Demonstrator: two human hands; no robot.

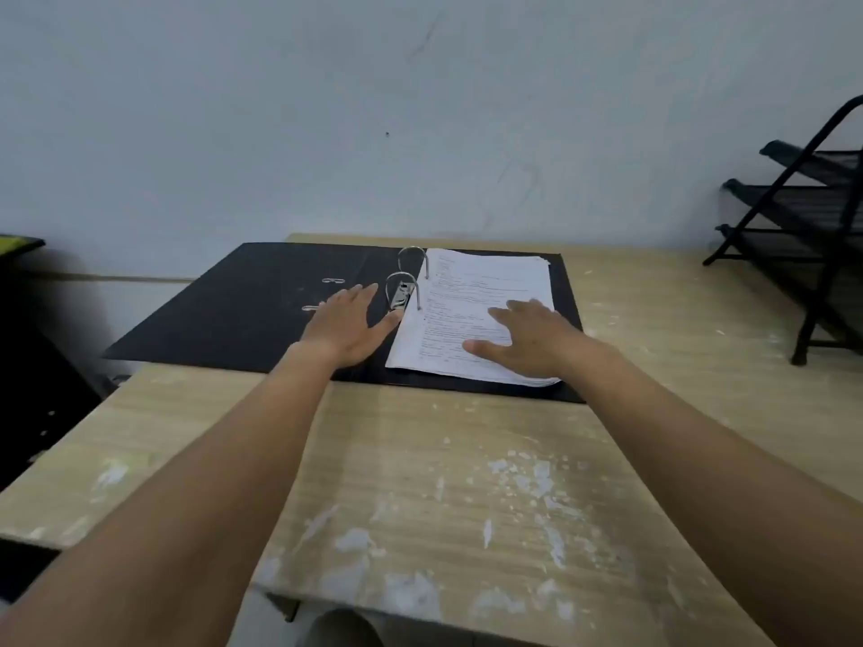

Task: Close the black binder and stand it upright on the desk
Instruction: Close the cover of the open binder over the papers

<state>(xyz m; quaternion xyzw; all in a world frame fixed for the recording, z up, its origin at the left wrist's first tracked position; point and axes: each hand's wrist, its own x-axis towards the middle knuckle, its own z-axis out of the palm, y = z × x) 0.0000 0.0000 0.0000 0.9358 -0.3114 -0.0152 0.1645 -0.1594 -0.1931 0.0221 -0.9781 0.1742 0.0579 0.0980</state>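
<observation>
The black binder (243, 310) lies open and flat at the far side of the desk, its left cover jutting out past the desk's left edge. A stack of printed pages (471, 291) rests on its right half, threaded on the metal rings (405, 284) at the spine. My left hand (348, 326) lies flat, fingers apart, on the left cover right beside the rings. My right hand (530, 336) rests palm down with spread fingers on the pages. Neither hand holds anything.
The light wooden desk (443, 483) has worn white patches and stands against a pale wall. A black wire shelf rack (808, 226) stands on the desk at the far right. A dark object with a yellow-green top (18, 245) sits at the far left, off the desk.
</observation>
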